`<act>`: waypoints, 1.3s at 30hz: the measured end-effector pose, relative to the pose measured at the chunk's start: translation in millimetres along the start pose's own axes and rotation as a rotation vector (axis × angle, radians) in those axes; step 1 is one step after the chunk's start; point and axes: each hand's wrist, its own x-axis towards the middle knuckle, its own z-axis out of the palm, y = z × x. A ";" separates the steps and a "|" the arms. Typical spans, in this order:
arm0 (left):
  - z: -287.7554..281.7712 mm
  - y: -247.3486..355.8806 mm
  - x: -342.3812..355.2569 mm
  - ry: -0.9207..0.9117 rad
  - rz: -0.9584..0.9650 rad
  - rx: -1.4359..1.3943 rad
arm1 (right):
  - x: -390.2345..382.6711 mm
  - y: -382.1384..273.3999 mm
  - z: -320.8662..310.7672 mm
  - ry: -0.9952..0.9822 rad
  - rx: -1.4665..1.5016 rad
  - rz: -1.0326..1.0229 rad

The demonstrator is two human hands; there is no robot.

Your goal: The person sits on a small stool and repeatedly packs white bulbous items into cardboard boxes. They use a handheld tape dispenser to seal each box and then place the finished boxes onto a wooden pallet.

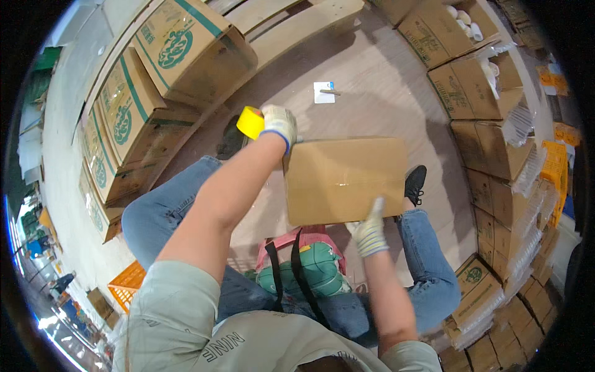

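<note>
A plain brown cardboard box (344,180) is in front of me between my knees, its broad face turned up, with clear tape across its middle. My right hand (370,232), in a striped knit glove, grips its near edge, thumb on top and the other fingers hidden underneath. Beyond the box's far left corner, my gloved left hand (279,124) is closed around a roll of yellow tape (250,123).
Printed cartons (176,53) are stacked along the left, beside a wooden pallet (304,31). Open cartons (474,90) line the right side. A white card (323,92) lies on the floor ahead. Under the box sits a pink and green bag (316,268); an orange crate (127,285) stands at lower left.
</note>
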 end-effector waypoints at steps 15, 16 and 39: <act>63.7 -26.5 -240.6 0.167 0.217 -0.632 | 12.0 -36.0 42.3 0.408 -1.502 -1.294; 69.2 -38.1 -251.7 0.269 0.296 -0.732 | 6.7 -33.6 42.6 0.149 -1.376 -1.311; 40.6 -63.4 -213.9 0.154 -0.152 -0.526 | 56.4 -206.1 1.6 0.442 -2.013 -1.107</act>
